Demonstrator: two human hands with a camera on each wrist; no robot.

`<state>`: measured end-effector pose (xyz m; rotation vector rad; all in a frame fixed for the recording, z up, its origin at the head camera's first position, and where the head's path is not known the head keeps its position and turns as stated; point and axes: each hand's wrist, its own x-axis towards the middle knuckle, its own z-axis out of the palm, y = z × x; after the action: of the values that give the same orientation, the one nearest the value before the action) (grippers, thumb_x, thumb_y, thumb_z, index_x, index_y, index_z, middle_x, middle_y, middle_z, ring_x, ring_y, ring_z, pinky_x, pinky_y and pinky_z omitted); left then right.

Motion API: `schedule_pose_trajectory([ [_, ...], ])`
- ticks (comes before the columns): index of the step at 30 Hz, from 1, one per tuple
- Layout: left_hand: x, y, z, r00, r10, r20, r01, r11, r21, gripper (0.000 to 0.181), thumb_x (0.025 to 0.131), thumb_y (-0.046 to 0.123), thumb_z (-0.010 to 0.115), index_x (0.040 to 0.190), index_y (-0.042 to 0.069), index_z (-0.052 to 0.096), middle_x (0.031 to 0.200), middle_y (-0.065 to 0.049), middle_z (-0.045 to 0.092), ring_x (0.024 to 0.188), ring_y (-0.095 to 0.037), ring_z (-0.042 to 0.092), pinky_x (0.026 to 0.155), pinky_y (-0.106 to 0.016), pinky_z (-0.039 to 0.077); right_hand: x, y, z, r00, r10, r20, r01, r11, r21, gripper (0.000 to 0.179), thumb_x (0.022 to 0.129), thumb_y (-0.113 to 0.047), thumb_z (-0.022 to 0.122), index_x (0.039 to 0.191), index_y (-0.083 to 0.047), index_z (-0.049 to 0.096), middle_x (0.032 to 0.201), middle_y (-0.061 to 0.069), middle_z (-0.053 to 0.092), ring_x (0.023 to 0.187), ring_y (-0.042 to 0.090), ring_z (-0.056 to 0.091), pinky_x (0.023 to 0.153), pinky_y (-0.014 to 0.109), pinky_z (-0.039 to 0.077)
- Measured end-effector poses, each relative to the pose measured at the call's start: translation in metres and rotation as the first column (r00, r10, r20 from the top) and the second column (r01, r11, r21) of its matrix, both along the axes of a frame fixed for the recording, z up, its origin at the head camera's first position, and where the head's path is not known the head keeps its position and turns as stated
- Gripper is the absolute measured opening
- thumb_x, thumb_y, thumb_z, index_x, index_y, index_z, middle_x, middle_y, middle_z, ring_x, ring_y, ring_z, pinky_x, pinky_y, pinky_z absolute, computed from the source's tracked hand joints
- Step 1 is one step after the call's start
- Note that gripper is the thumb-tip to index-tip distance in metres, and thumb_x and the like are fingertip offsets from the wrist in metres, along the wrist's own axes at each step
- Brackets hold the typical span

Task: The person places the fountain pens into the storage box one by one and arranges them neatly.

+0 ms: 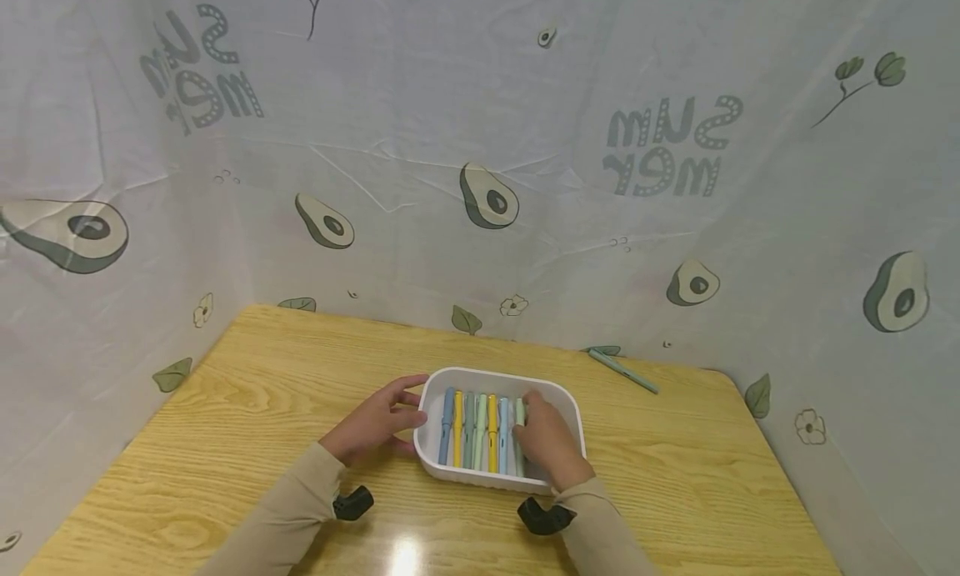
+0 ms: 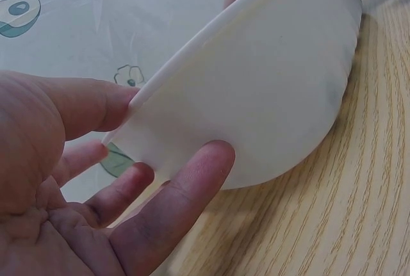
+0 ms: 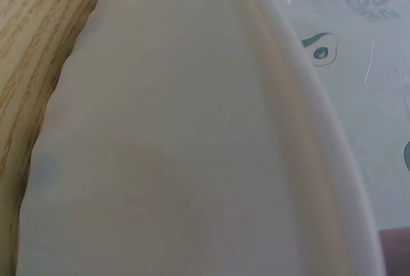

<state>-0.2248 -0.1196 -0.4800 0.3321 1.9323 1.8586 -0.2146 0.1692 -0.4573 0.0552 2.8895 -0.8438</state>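
Note:
A white plastic tray point(image 1: 497, 478) on the table holds a row of capped pens, among them a blue pen point(image 1: 446, 426), a yellow pen point(image 1: 458, 430) and a light blue pen point(image 1: 503, 438). My right hand point(image 1: 551, 438) reaches inside, pinching a pale green pen point(image 1: 519, 459) at the right end of the row. At the tray's left end, my left hand point(image 1: 375, 420) has its fingers spread, fingertips point(image 2: 221, 154) touching the outer wall and rim. In the right wrist view the tray's wall point(image 3: 160, 122) hides most of the right hand.
A grey-green pen point(image 1: 624, 371) lies near the table's back edge, right of the tray. Behind the wooden table point(image 1: 300, 359) hangs a pale curtain point(image 1: 405, 142) printed with avocados. Black wrist cameras sit at both cuffs.

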Motion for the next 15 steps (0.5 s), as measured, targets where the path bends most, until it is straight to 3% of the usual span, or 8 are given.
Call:
schedule_pose_trajectory([
  [7,0.0,-0.0001,-0.0014,1.0,0.003,0.004,-0.003,1.0,0.004,0.071,0.1,0.012,0.069,0.161,0.013,0.033,0.14,-0.027,0.047,0.111,-0.033,0.063,0.079,-0.05,0.065,-0.0012,-0.003,-0.0022,1.0,-0.002,0.005,0.002,0.999,0.032,0.049,0.097,-0.009,0.066,0.141,0.005,0.048,0.11,0.017,0.062,0.089,0.024,0.057,0.086,0.047,0.054],
  [15,-0.0003,0.0001,-0.0001,1.0,0.001,0.003,-0.001,1.0,0.0,0.071,0.1,0.011,0.069,0.161,0.012,0.033,0.14,-0.028,0.047,0.112,-0.034,0.063,0.078,-0.05,0.065,0.0008,-0.004,-0.0015,1.0,0.0,0.017,-0.001,0.998,0.059,0.049,0.099,-0.009,0.062,0.144,0.005,0.047,0.105,0.016,0.062,0.084,0.024,0.057,0.08,0.044,0.054],
])
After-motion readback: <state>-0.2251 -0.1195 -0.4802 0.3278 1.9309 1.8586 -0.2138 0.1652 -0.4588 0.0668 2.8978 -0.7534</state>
